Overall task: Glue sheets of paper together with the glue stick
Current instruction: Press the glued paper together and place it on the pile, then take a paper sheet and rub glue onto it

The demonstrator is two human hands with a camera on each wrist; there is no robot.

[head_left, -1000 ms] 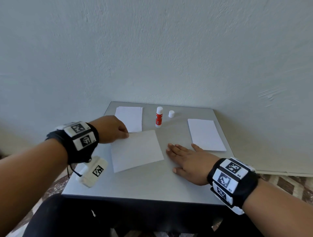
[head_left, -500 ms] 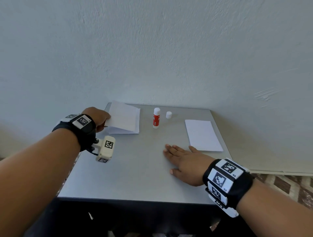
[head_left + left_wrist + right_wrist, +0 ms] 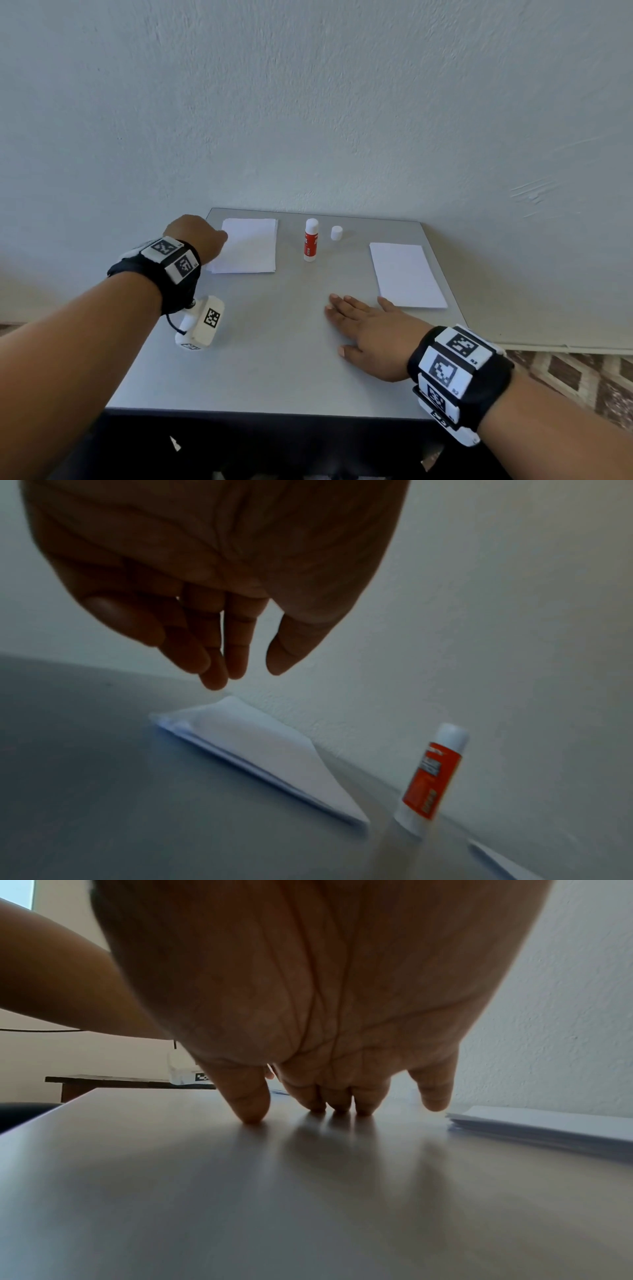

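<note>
A red and white glue stick stands uncapped at the back middle of the grey table, its white cap just right of it. A pile of white sheets lies at the back left. My left hand hovers at that pile's left edge, fingers relaxed and holding nothing. Another pile of sheets lies at the right. My right hand rests flat on the bare table beside it, fingers straight.
The table stands against a white wall. A patterned floor shows to the right. A white tagged camera unit hangs under my left wrist. A dark bench shows far off in the right wrist view.
My left hand carried the sheet from the table's middle to the back-left pile and has let go of it. The right hand has stayed flat on the table.
</note>
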